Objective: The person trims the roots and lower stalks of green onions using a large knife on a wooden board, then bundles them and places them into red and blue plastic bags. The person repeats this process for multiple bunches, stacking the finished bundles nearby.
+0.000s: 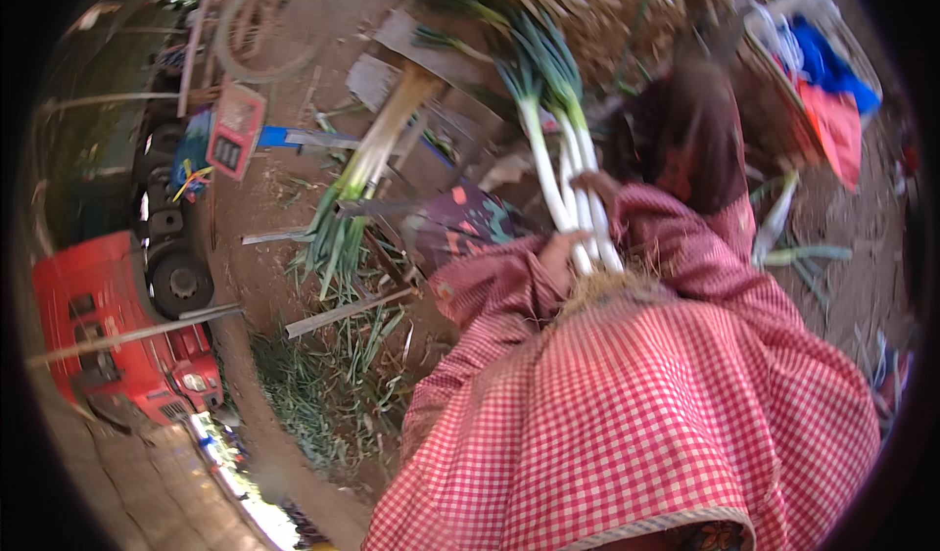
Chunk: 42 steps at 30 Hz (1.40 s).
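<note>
Several long green onions [540, 165] with white stalks, green leaves and brown roots lie in my lap, roots towards my body. My left hand [559, 256] is closed around the lower white stalks near the roots. Higher up on the other side, my right hand [598, 186] grips the same bunch, its fingers over the stalks. Red-and-white checked cloth covers both my arms and my lap. To the left, another bunch of green onions [367, 161] rests across a low wooden support, its leaves hanging down.
Cut green leaves [323, 397] litter the ground at the left. More onions with dry leaves [580, 0] are heaped at the top. A basket [778, 84] with blue and red cloth or plastic stands at the upper right. A red truck [121, 323] is farther off.
</note>
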Motion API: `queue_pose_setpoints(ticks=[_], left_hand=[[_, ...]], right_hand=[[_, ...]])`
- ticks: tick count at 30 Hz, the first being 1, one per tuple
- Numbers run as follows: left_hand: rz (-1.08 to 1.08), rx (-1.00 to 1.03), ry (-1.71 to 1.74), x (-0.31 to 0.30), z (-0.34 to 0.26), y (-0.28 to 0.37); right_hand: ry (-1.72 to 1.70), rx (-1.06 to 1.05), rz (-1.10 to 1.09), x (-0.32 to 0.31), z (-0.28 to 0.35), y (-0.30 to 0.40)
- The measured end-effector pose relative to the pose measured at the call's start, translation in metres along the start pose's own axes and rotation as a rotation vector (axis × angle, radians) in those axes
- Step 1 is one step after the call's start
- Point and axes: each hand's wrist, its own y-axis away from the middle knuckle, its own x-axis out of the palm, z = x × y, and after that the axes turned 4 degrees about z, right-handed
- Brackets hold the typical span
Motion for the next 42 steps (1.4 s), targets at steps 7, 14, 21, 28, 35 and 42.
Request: queue_pose_setpoints(ticks=[7,14,21,28,35,42], left_hand=[[-0.366,-0.276,0.088,0.03,-0.025,-0.02],[-0.327,-0.042,0.086,0.075,-0.07,0.002],[0.01,0.297,0.365,0.079,-0.082,0.018],[-0.069,0.417,0.167,0.024,-0.161,0.065],[-1.175,0.876,-0.067,-0.108,-0.128,0.148],[-1.51,0.724,0.091,-0.187,-0.066,0.196]], right_hand=[[-0.237,-0.127,0.088,-0.007,0.017,0.012],[-0.592,-0.419,0.562,0.078,0.063,0.087],[-0.382,-0.486,0.627,0.159,0.111,0.137],[0.292,-0.688,0.498,0.277,0.165,0.133],[1.169,-1.187,0.389,0.377,0.224,-0.018],[1.899,-1.37,0.289,0.391,0.169,-0.179]])
